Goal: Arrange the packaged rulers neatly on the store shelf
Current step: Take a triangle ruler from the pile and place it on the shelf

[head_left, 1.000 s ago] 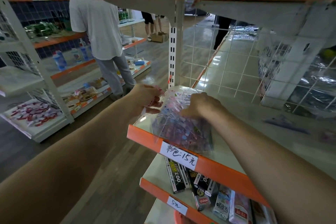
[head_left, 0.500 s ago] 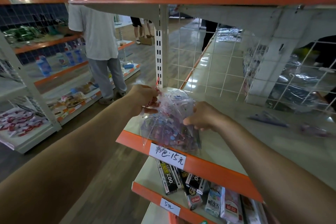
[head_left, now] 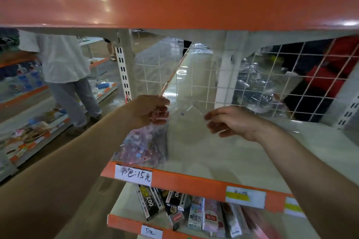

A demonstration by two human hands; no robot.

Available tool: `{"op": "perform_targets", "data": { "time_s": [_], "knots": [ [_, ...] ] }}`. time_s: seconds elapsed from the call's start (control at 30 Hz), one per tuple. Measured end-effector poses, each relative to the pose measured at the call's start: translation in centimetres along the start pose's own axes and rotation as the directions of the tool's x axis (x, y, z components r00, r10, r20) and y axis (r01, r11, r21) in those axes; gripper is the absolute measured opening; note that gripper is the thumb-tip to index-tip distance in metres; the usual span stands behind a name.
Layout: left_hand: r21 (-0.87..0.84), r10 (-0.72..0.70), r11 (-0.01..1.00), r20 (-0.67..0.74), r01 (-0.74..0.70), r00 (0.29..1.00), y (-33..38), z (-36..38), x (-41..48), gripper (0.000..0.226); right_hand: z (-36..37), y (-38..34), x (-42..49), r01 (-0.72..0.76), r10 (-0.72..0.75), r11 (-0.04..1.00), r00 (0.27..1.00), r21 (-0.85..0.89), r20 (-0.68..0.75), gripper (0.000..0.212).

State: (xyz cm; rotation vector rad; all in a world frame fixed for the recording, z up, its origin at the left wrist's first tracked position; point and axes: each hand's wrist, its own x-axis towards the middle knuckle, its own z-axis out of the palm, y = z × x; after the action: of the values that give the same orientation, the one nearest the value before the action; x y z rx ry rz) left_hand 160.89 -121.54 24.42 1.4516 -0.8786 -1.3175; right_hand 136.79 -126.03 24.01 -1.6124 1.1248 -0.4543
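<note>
bag of packaged rulers (head_left: 141, 145) at front-left corner of middle shelf (head_left: 242, 153), left hand (head_left: 149, 111) gripping its top | right hand (head_left: 231, 122) to its right, above the shelf (contact unclear) | price label (head_left: 134, 174) on front edge below the bag | wire grid (head_left: 272, 75) along rear edge | boxed goods (head_left: 174, 205) on lower shelf (head_left: 124, 205) beneath | upper shelf (head_left: 174, 9) overhead

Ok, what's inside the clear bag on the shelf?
Pink, blue and purple pieces sit bunched in the lower part of the clear bag; blur hides what they are. The left hand grips and covers its neck. The right hand is open beside it.
</note>
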Motion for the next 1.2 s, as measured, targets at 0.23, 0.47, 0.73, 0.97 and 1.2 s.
{"op": "perform_targets", "data": {
  "time_s": [0.23, 0.47, 0.73, 0.97, 1.2],
  "knots": [
    [-0.005, -0.007, 1.0, 0.104, 0.007, 0.995, 0.6, 9.2, 1.7, 0.011, -7.5, 2.9, -3.3, 0.068, -0.052, 0.995, 0.977, 0.07, -0.209, 0.011],
    [0.069, 0.004, 0.998, 0.109, -0.012, 0.994, 1.0, 16.3, 3.2, 0.011, -14.7, 5.8, -6.1, 0.081, 0.0, 0.981, 0.912, 0.179, -0.409, 0.015],
    [0.084, -0.068, 0.995, 0.075, 0.062, 0.995, 0.1, 19.8, 4.5, 0.011, -19.2, 9.2, -6.8, 0.031, 0.025, 0.993, 0.89, 0.115, -0.455, 0.014],
    [0.281, -0.112, 0.957, 0.127, 0.073, 0.986, -2.3, 23.1, 5.5, 0.029, -19.5, 11.6, -6.2, 0.011, 0.05, 0.986, 0.933, 0.168, -0.357, 0.021],
    [0.383, -0.071, 0.923, 0.068, 0.04, 0.995, -2.8, 25.2, 6.0, 0.025, -19.5, 12.4, -6.0, -0.069, 0.086, 0.995, 0.955, 0.07, -0.284, 0.012]
  ]
}}
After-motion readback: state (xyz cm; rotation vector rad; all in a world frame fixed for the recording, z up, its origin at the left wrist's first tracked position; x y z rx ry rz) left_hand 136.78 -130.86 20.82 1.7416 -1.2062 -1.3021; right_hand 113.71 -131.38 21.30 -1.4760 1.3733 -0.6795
